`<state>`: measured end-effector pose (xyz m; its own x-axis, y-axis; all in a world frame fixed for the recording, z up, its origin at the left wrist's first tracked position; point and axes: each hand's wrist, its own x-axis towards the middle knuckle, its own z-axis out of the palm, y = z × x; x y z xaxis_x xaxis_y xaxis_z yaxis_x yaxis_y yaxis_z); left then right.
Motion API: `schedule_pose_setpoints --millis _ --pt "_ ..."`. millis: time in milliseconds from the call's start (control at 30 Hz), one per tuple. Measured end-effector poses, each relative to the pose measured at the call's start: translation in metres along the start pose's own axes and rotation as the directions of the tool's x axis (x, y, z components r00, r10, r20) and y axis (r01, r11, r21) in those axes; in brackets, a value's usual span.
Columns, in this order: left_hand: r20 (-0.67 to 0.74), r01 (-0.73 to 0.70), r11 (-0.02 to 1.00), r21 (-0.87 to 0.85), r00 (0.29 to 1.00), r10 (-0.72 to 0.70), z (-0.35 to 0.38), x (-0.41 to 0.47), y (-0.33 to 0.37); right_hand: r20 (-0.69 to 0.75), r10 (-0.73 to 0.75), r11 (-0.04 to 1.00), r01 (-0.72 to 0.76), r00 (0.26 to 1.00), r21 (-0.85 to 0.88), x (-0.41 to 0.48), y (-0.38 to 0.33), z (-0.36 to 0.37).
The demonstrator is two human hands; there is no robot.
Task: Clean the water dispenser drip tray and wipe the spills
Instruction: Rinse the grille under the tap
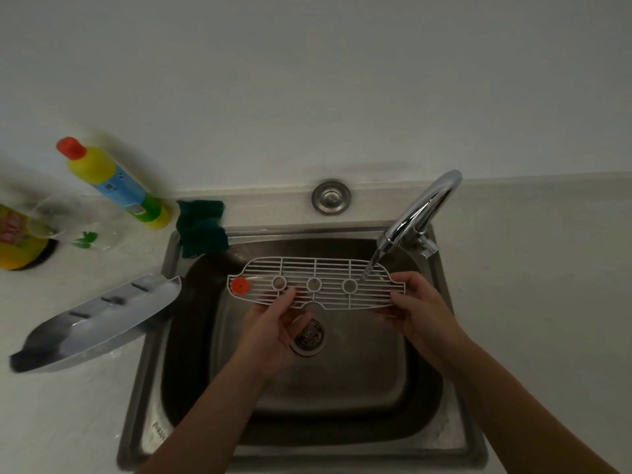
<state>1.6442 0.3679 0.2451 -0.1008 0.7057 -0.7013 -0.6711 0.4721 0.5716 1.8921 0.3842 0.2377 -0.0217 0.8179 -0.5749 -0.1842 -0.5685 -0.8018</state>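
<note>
I hold the white slatted drip tray grate [328, 273] flat over the steel sink [345, 378]. It has an orange float knob [240, 286] at its left end. My left hand [278, 323] grips the near edge left of centre. My right hand [419, 307] grips the right end. Water runs from the chrome faucet [419, 213] onto the grate's right part. The grey drip tray base [99, 319] lies on the counter left of the sink, its end overhanging the basin.
A dark green scouring pad [201, 227] lies at the sink's back left corner. On the left counter stand a yellow bottle with a red cap [113, 183], a yellow jar [17, 241] and a clear glass [73, 224]. The drain strainer [309, 335] sits below the grate.
</note>
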Motion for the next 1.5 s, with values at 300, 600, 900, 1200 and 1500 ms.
schedule_pose_setpoints --millis 300,600,900,1200,1500 --pt "-0.057 -0.226 0.962 0.151 0.97 0.237 -0.009 0.01 0.008 -0.209 0.06 0.954 -0.118 0.976 -0.276 -0.006 -0.001 -0.008" --pt "0.697 -0.554 -0.429 0.713 0.499 0.515 -0.009 0.011 0.004 0.087 0.172 0.943 -0.139 0.981 -0.302 -0.023 -0.048 0.032" --pt "0.878 -0.559 -0.679 0.476 0.345 0.331 -0.018 0.022 -0.014 0.16 0.218 0.912 -0.143 0.963 -0.384 -0.03 -0.045 0.039" --pt "0.018 -0.365 0.685 0.63 0.889 0.457 -0.031 0.03 -0.012 0.077 0.003 0.909 0.029 0.997 -0.416 -0.02 -0.057 0.01" --pt "0.002 -0.158 0.979 0.128 0.987 0.159 -0.015 0.038 0.025 0.057 -0.106 0.875 0.12 0.993 -0.468 -0.02 -0.068 -0.031"
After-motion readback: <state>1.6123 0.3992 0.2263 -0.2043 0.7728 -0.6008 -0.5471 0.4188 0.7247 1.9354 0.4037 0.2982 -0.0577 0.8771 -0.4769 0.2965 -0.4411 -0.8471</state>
